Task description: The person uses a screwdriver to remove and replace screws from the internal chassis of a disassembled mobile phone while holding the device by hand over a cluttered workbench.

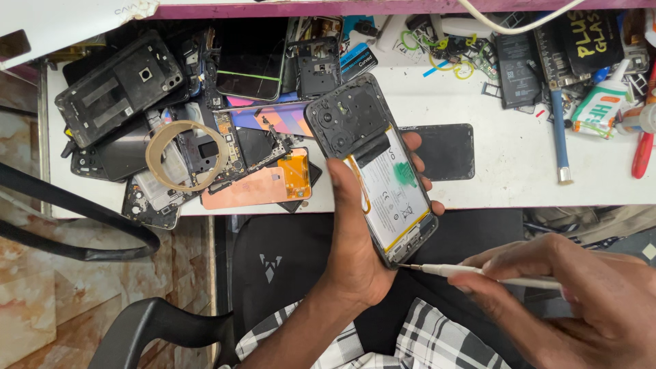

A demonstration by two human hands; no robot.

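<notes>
My left hand (355, 239) grips an opened smartphone (372, 164) with its back cover off, tilted above the table's front edge. Its white battery carries a green mark, and the dark frame with the camera holes points away from me. My right hand (567, 294) pinches a thin white screwdriver (478, 273). The metal tip touches the phone's bottom edge, near its lower corner.
A white worktable (519, 171) holds a heap of phone backs, screens and boards at the left, with a tape ring (186, 155). A black panel (444, 152) lies behind the phone. A glue tube (601, 102), battery (517, 70) and tools sit at the right. A black chair (273, 266) stands below.
</notes>
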